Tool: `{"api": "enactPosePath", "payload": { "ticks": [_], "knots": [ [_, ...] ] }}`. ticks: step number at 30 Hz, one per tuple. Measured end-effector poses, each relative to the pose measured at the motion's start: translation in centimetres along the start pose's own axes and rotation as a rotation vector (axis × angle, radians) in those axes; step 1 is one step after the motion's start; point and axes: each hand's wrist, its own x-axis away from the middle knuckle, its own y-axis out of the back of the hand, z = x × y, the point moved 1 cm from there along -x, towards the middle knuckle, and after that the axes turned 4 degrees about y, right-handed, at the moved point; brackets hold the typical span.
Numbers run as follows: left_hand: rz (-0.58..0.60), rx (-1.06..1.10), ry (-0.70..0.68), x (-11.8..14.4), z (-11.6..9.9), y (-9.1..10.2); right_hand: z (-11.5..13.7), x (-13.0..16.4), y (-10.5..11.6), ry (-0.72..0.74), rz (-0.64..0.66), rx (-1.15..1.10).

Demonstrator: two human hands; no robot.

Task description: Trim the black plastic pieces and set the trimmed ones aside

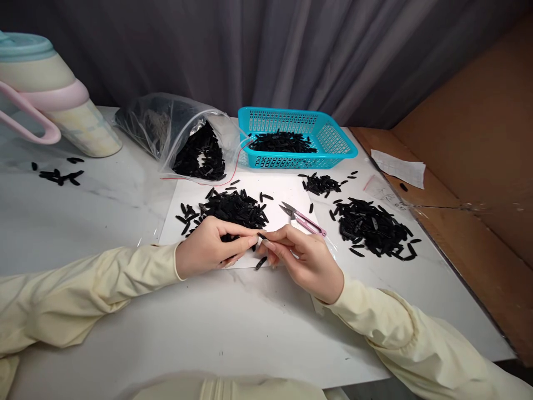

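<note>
Between my two hands is a small black elongated piece (262, 236), pinched at its ends and mostly covered by fingertips. My left hand (214, 244) grips it from the left, thumb and forefinger closed. From the right, my right hand (306, 258) pinches the same piece. Just below the fingers lies another black piece (261, 263). A heap of black pieces (233, 206) spreads over a white sheet (177, 208) behind my left hand. Thread snips (303, 218) with pink handles rest behind my right hand, blades pointing left.
An open zip bag (200, 147) of black pieces lies at the back beside a blue basket (287, 161) holding more. Other piles (372, 228) sit at right, with a few pieces (61, 177) at left. A tumbler (79, 119) stands back left; cardboard (470, 139) borders the right.
</note>
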Motion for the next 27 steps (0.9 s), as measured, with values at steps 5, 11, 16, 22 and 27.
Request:
{"api": "enactPosePath", "payload": {
  "ticks": [5, 11, 16, 22, 27],
  "knots": [
    [0.001, 0.019, 0.032, 0.05, -0.29, -0.07, -0.14, -0.04, 0.05, -0.002, -0.012, 0.002],
    [-0.027, -0.016, 0.062, 0.13, -0.47, -0.05, 0.01, -0.11, 0.0, 0.103, -0.035, 0.108],
    [-0.024, -0.055, 0.047, 0.16, -0.18, -0.03, 0.14, -0.09, -0.03, 0.149, -0.055, 0.133],
    [-0.009, -0.041, 0.042, 0.13, 0.02, 0.02, 0.11, -0.06, 0.11, 0.149, -0.07, 0.173],
    [-0.035, -0.048, 0.059, 0.12, -0.29, 0.02, -0.07, -0.21, 0.19, 0.081, -0.058, 0.119]
  ]
}}
